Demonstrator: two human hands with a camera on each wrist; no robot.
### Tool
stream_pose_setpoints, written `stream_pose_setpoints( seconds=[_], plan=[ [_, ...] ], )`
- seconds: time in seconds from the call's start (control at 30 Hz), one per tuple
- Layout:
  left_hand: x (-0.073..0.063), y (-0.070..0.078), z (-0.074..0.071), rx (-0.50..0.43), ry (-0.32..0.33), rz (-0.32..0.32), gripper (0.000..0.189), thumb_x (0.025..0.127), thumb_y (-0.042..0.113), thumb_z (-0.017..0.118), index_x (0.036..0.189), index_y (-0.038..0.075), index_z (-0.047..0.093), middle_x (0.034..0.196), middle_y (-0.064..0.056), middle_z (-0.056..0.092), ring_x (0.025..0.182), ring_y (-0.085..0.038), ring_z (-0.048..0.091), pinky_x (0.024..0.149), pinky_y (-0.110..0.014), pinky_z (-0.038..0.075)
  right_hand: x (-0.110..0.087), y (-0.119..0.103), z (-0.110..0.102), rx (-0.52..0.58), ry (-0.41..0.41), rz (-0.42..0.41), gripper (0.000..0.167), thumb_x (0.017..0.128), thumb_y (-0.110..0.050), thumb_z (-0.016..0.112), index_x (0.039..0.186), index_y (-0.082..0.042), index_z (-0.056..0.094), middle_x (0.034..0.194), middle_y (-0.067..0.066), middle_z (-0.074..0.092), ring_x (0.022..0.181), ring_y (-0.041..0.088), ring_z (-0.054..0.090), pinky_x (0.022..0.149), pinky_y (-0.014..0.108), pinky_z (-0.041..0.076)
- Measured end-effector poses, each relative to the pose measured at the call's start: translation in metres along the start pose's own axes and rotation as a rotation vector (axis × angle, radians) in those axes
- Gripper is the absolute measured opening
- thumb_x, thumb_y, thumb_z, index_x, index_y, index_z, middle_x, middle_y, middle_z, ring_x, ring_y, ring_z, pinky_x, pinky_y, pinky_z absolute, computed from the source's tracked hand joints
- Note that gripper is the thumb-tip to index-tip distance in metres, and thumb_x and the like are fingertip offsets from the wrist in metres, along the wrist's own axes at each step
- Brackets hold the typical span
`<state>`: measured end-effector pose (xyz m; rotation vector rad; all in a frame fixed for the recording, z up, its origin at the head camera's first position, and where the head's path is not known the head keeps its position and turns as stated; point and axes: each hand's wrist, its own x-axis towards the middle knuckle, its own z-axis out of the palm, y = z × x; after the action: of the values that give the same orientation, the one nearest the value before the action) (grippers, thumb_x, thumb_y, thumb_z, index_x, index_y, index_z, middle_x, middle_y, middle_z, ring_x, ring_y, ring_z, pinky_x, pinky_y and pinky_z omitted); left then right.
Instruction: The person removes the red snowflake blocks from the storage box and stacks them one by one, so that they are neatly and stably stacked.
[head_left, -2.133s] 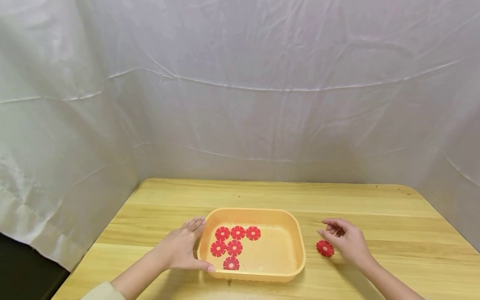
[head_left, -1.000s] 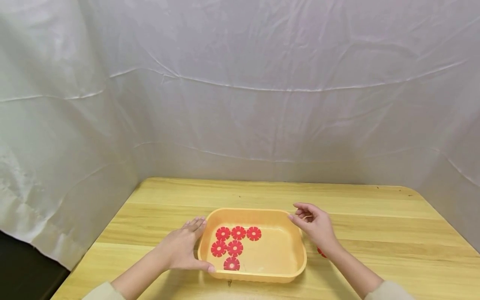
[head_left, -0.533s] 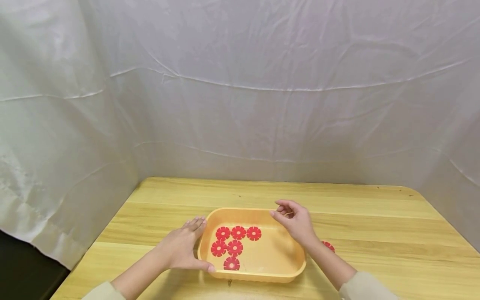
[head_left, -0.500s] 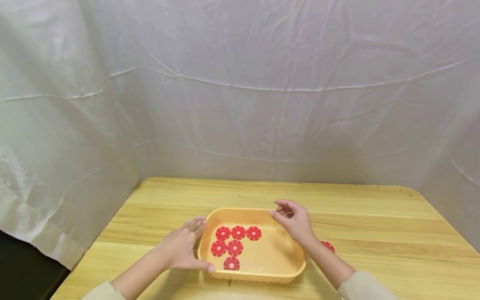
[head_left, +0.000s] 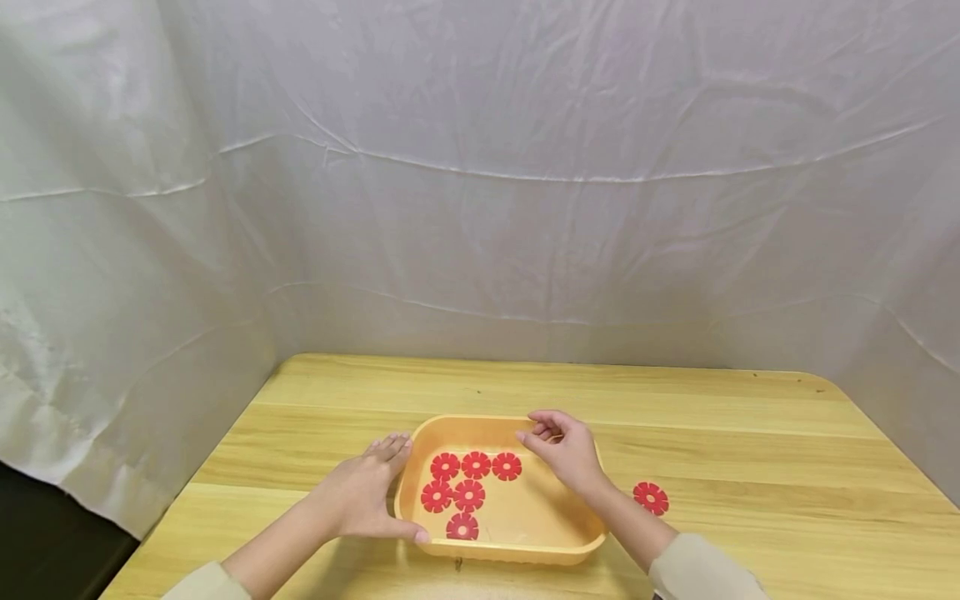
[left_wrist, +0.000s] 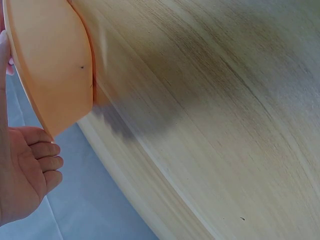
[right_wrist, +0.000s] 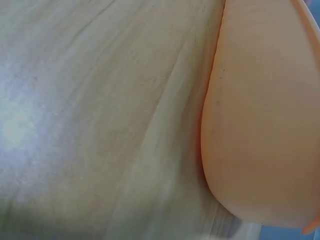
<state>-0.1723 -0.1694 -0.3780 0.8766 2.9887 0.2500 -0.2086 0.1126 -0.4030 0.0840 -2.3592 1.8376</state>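
Note:
An orange plastic basin [head_left: 540, 552] stands on the table, with several red flower-shaped notched discs [head_left: 469, 496] lying flat in its left part. Three lie along the back, two in the middle and one near the front wall. My left hand [head_left: 367, 492] holds the basin's left end, fingers along the outside and thumb over the front rim. Above the basin's right part is my right hand [head_left: 566, 454], thumb and index finger apart, other fingers loosely bent, nothing seen between them. Another red disc [head_left: 650, 497] lies on the table right of the basin, beside the right forearm.
The wooden table [head_left: 750, 467] reaches back to a pale cloth backdrop [head_left: 570, 233], which also hangs at both sides. In the right wrist view, only the basin's outer wall [right_wrist: 265, 125] and the tabletop show; the right hand is out of that view.
My right hand has moved left from beside the disc on the table to above the basin, dipping slightly lately. That disc, partly covered by the arm, shows again. The left hand stays put.

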Motion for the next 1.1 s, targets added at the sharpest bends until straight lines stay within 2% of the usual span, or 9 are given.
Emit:
stream_pose_setpoints(
  seconds=[0.3, 0.63, 0.9, 1.1],
  plan=[
    [0.0, 0.0, 0.001, 0.01, 0.004, 0.008, 0.118, 0.059, 0.082, 0.057, 0.134, -0.008, 0.043, 0.141, -0.026, 0.04, 0.131, -0.04, 0.039, 0.108, -0.046, 0.036, 0.003, 0.001, 0.009, -0.08, -0.022, 0.01, 0.03, 0.076, -0.011, 0.075, 0.101, 0.004, 0.066, 0.081, 0.007, 0.062, 0.071, 0.008, 0.053, 0.061, 0.015, 0.047],
    [0.0, -0.001, 0.001, 0.015, 0.008, 0.017, 0.117, 0.059, 0.082, 0.057, 0.133, -0.008, 0.043, 0.141, -0.026, 0.04, 0.131, -0.04, 0.039, 0.107, -0.046, 0.037, 0.001, 0.008, 0.023, -0.052, -0.064, 0.067, 0.029, 0.074, -0.003, 0.075, 0.097, 0.012, 0.065, 0.074, 0.009, 0.061, 0.065, 0.009, 0.05, 0.053, 0.013, 0.043],
    [0.0, 0.0, 0.0, 0.008, 0.012, 0.017, 0.118, 0.06, 0.081, 0.058, 0.133, -0.009, 0.043, 0.141, -0.027, 0.04, 0.131, -0.04, 0.039, 0.107, -0.047, 0.037, -0.001, 0.016, 0.024, -0.138, -0.098, 0.102, 0.03, 0.074, -0.007, 0.075, 0.096, 0.01, 0.065, 0.075, 0.009, 0.062, 0.066, 0.01, 0.051, 0.054, 0.017, 0.043],
    [0.0, -0.001, 0.0, 0.011, 0.011, 0.018, 0.117, 0.06, 0.081, 0.059, 0.133, -0.009, 0.043, 0.14, -0.027, 0.04, 0.131, -0.04, 0.039, 0.107, -0.047, 0.037, -0.004, 0.018, 0.024, -0.212, -0.15, 0.14, 0.026, 0.073, -0.003, 0.073, 0.094, 0.009, 0.064, 0.069, 0.006, 0.059, 0.062, 0.009, 0.049, 0.051, 0.016, 0.039]
  ],
)
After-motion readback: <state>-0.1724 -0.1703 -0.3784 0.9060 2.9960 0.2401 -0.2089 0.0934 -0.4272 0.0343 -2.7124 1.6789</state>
